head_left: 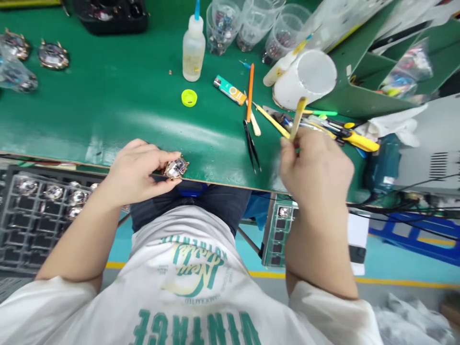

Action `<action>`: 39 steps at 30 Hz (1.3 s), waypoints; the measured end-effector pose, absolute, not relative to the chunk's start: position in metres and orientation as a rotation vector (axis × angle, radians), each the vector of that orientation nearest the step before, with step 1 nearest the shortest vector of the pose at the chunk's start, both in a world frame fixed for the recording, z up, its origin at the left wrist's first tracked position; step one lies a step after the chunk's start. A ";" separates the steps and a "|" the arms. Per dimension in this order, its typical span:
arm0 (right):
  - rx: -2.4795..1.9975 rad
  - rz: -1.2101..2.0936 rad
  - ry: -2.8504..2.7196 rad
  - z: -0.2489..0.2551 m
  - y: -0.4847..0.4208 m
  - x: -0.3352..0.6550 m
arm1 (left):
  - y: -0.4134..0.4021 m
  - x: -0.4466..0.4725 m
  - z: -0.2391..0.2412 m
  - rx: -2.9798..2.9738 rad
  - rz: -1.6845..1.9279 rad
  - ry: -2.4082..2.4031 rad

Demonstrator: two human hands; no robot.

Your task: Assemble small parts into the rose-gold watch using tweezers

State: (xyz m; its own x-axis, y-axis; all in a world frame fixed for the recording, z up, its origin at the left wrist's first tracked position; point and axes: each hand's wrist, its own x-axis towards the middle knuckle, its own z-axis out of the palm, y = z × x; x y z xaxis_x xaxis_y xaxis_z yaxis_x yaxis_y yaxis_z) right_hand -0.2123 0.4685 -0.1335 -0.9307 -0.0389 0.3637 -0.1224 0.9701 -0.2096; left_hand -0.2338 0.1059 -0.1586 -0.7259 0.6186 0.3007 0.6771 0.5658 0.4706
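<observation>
My left hand point(138, 168) is closed around a small gold-toned watch case point(176, 168), pinched between thumb and fingertips at the near edge of the green bench point(118, 105). My right hand point(316, 170) is closed on a thin yellowish stick point(298, 116) that points up and away from me, above the bench edge on the right. Black tweezers point(251, 143) lie on the mat between the two hands.
A squeeze bottle point(193, 45), a yellow cap point(189, 97), a lighter point(230, 89), an orange pen point(250, 91), a white cup point(305, 79) and clear cups of parts point(223, 24) stand further back. Trays of watch cases point(43, 206) sit low on my left.
</observation>
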 end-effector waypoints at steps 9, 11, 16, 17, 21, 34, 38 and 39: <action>0.076 0.425 -2.863 -0.166 0.433 -0.204 | 0.106 -0.235 -0.158 -1.095 -0.878 -2.728; 0.063 0.699 -2.723 -0.172 0.427 -0.200 | 0.105 -0.235 -0.156 -1.122 -0.867 -2.733; 0.403 1.289 -2.474 -0.171 0.412 -0.196 | 0.105 -0.235 -0.153 -1.146 -0.837 -2.770; 0.458 1.363 -2.456 -0.168 0.408 -0.196 | 0.105 -0.235 -0.152 -1.141 -0.831 -2.779; 0.496 1.733 -2.300 -0.159 0.384 -0.194 | 0.105 -0.236 -0.152 -1.149 -0.800 -2.801; 0.527 1.800 -2.341 -0.161 0.353 -0.189 | 0.105 -0.238 -0.157 -1.163 -0.813 -2.740; 0.522 1.794 -2.368 -0.160 0.352 -0.189 | 0.105 -0.238 -0.156 -1.159 -0.814 -2.752; 0.526 1.791 -2.371 -0.160 0.351 -0.189 | 0.105 -0.238 -0.156 -1.156 -0.814 -2.752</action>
State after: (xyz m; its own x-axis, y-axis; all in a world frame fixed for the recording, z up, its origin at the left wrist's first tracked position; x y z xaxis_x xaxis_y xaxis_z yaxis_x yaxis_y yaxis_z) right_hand -0.1888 0.3511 -0.1596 -0.9317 -0.1995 0.3034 -0.3464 0.2378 -0.9074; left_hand -0.2377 0.1053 -0.1558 -0.7197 0.6520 0.2386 0.6768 0.5824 0.4502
